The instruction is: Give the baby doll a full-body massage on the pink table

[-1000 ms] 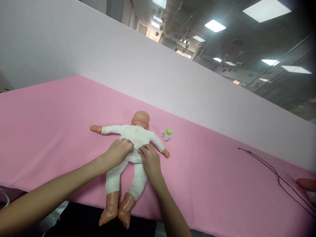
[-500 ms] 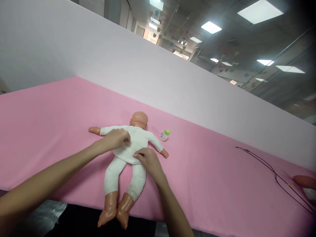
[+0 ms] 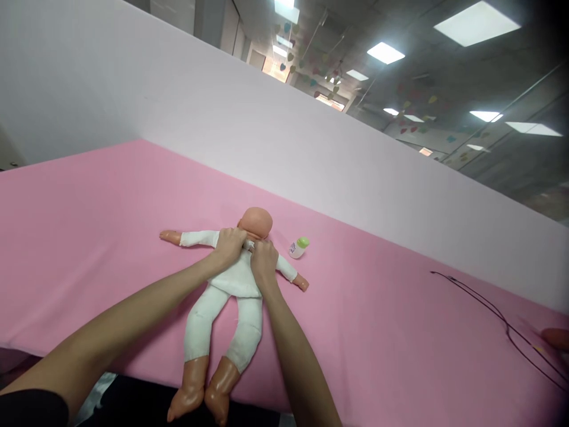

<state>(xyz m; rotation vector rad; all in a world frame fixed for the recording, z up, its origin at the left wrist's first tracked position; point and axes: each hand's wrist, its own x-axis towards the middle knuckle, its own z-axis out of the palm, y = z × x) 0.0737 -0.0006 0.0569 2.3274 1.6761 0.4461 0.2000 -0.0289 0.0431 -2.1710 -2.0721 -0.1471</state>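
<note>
A baby doll (image 3: 235,279) with a white cloth body lies on the pink cover, its arms spread and its bare feet at the front edge. The back of its bald head faces up. At the doll's upper back, just below the neck, my left hand (image 3: 230,244) is closed on the white cloth. My right hand (image 3: 264,260) is closed on the cloth right beside it, the two nearly touching. A small white bottle with a green cap (image 3: 299,247) stands tilted in view near the doll's right-side arm.
Thin dark cables (image 3: 493,308) lie across the pink cover (image 3: 377,308) at the right. A reddish-brown object (image 3: 555,338) is cut off at the right edge. Behind the cover rises a white partition (image 3: 311,154).
Both hands have moved up the doll's back to the neckline and come together there, closing on the cloth. The camera view has shifted slightly.
</note>
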